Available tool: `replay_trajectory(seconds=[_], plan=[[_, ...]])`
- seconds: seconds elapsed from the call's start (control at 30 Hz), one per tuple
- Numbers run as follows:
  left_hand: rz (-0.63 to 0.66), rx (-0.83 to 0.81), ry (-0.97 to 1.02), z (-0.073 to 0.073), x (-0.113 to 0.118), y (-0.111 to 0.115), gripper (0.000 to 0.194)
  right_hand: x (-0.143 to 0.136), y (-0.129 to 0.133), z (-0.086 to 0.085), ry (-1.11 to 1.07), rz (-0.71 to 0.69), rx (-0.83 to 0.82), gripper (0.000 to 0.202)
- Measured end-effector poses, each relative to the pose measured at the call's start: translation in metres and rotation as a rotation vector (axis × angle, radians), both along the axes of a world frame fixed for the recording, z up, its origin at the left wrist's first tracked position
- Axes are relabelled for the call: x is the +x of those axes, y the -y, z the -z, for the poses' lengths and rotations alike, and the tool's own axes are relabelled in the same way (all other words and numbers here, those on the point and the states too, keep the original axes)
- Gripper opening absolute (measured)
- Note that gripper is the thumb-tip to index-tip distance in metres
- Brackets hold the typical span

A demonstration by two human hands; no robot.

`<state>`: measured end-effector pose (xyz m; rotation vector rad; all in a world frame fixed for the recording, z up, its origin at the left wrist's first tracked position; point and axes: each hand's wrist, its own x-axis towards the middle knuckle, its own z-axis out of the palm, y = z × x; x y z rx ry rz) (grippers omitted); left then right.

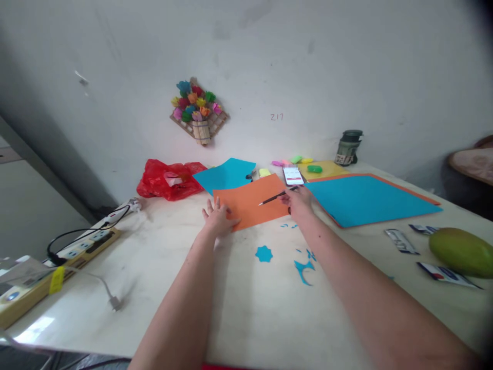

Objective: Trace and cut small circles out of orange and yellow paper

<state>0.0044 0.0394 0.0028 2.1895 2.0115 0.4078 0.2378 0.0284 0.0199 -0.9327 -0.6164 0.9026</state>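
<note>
An orange sheet of paper (pixel 250 201) lies before me on the white table. My left hand (pixel 219 220) rests on its left edge, fingers spread. At the right edge of the sheet, my right hand (pixel 298 202) grips a dark pencil (pixel 275 197), its pale tip pointing left over the paper. Nearer to me lies a small blue flower-shaped cutout (pixel 264 254). Curved blue paper scraps (pixel 303 271) are scattered to its right, partly beside my right forearm.
Blue sheets (pixel 370 200) on orange ones lie at right, a phone (pixel 293 175) and coloured markers (pixel 315 168) behind. A red plastic bag (pixel 167 180) and another blue sheet (pixel 227 173) are back left. A power strip (pixel 84 246) edges the left; a green mango (pixel 460 251) sits right.
</note>
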Motion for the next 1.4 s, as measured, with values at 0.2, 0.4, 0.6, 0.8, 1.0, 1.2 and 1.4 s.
replay_trajectory(seconds=[0.2, 0.4, 0.6, 0.8, 1.0, 1.2, 1.4], plan=[[-0.001, -0.024, 0.009, 0.001, -0.001, 0.001, 0.051, -0.035, 0.006, 0.000, -0.139, -0.173, 0.062, 0.024], [0.008, -0.048, 0.000, 0.003, -0.002, -0.003, 0.055, -0.045, 0.015, -0.003, -0.024, -0.278, 0.020, 0.029], [0.026, -0.064, 0.003, 0.002, -0.004, -0.002, 0.054, -0.048, 0.015, 0.000, 0.013, -0.327, 0.014, 0.016], [0.021, -0.082, -0.002, 0.002, -0.004, -0.003, 0.056, -0.052, 0.019, 0.000, -0.038, -0.507, 0.001, 0.020], [0.022, -0.076, 0.004, 0.005, -0.006, -0.006, 0.055, -0.056, 0.021, 0.003, 0.078, -0.453, 0.067, 0.019], [0.016, -0.066, -0.003, 0.002, -0.005, -0.002, 0.055, -0.065, 0.022, 0.009, 0.275, -0.437, 0.074, 0.028], [-0.042, -0.065, -0.022, 0.001, -0.004, -0.001, 0.060, -0.068, 0.026, 0.019, 0.947, -0.380, 0.163, 0.024]])
